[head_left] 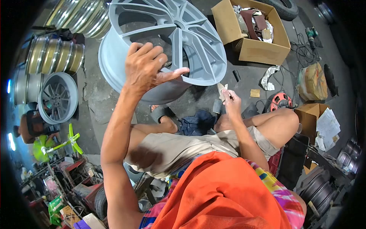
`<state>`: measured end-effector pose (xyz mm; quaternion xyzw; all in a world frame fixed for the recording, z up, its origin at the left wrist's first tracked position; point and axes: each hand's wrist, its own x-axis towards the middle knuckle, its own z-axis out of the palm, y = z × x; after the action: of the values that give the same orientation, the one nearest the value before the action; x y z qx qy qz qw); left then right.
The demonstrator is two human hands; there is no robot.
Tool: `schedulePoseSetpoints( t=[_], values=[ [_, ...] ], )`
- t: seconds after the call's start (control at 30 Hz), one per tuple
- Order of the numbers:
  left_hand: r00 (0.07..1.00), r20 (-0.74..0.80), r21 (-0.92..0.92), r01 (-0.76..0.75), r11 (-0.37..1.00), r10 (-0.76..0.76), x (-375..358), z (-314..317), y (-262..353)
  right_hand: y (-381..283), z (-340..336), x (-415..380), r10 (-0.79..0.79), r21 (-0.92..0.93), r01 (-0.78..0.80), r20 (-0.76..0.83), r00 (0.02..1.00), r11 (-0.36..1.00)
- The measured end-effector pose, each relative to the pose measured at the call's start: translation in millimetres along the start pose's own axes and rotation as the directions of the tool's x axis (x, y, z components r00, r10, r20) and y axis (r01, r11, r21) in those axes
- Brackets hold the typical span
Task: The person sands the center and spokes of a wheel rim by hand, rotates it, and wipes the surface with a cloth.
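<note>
One wheel (177, 47) sits under left grip (146, 65); right grip (231, 101) pinches strip (220, 91).

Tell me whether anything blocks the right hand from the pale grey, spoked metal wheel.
Nothing visible blocks it. Only the thin beige strip that the right hand holds lies between that hand and the wheel. The left hand is at the wheel, away from that gap.

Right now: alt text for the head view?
Seated person's left hand is on a gray spoked wheel; the right hand holds a small beige piece near its rim. An open cardboard box stands to the right.
</note>
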<state>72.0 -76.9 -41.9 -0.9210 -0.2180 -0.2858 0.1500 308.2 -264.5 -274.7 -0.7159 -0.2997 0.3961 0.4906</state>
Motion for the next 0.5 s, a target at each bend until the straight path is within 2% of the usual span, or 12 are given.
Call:
schedulePoseSetpoints(
  t=[0.03,0.13,0.23,0.3,0.43,0.5],
  values=[
    [1.000,-0.023,0.000,0.006,1.000,-0.006,-3.1,-0.4,-3.1,-3.8,0.2,-0.7,0.062,0.040,-0.063,0.032,0.998,0.997],
    [0.998,-0.013,0.055,0.063,0.996,-0.062,-13.2,-1.1,-12.0,-6.2,5.0,0.4,0.107,0.103,-0.118,0.105,0.989,0.988],
    [0.994,0.008,0.083,0.104,0.991,-0.105,-13.3,-6.3,-23.3,-9.7,9.2,-1.0,0.093,0.154,-0.115,0.142,0.985,0.981],
    [0.992,-0.044,0.114,0.124,0.986,-0.120,-12.1,-8.1,-29.8,-14.3,11.2,-2.5,0.106,0.225,-0.136,0.141,0.984,0.965],
    [0.973,0.034,0.256,0.213,0.943,-0.229,-23.5,-13.8,-43.8,-17.9,10.9,-0.5,0.148,0.386,-0.183,0.119,0.982,0.904],
    [0.957,0.091,0.304,0.235,0.923,-0.274,-36.3,-16.7,-52.9,-21.2,12.8,0.2,0.133,0.389,-0.174,0.131,0.982,0.905]
  ],
)
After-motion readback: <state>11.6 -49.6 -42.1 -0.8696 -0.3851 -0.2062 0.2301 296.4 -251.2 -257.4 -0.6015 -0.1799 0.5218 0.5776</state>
